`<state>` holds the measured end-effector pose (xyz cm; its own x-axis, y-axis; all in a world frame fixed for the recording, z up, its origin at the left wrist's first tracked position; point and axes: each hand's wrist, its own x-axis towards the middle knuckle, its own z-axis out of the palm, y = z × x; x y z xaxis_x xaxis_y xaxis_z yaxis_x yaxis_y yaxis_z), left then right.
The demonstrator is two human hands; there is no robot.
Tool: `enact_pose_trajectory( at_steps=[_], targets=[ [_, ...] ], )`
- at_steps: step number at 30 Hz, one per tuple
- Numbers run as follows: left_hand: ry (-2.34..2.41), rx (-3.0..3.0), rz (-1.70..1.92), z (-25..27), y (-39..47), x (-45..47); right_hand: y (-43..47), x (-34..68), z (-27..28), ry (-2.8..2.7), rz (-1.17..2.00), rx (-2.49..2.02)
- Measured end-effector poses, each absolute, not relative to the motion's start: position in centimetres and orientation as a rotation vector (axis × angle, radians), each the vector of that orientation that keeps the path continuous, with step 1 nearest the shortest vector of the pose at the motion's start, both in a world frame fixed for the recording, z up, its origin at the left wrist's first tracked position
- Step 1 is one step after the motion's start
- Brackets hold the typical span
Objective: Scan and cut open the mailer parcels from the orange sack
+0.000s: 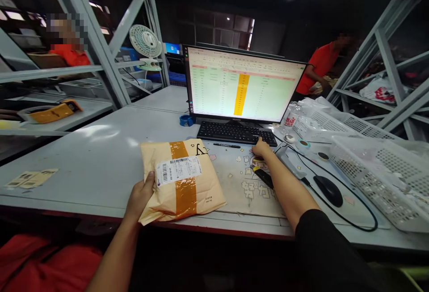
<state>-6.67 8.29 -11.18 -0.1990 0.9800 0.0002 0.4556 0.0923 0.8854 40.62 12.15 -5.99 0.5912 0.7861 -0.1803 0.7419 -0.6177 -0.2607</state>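
grey metal racking stands behind a pale surface, on which a lit monitor shows rows and an orange column. the left grip pinches the left edge of a taped tan parcel, thumb on top beside its white label; the parcel is at the surface's front edge. the right grip reaches the right-hand keys of a black keyboard; whether its fingers are spread or pressed together, i cannot tell. a black mouse lies further right.
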Motion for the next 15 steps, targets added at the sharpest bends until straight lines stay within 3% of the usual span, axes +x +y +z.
enact_pose_trajectory(
  at_steps=[8,15],
  targets=[
    [1.559,1.209,1.081,-11.5,8.4,-6.7,10.9,40.5,-4.3,-1.447,0.623,-2.49],
    [1.852,1.478,1.472,-7.7,6.3,-8.0,-0.5,38.6,-6.9,-1.856,0.499,-2.076]
  ],
)
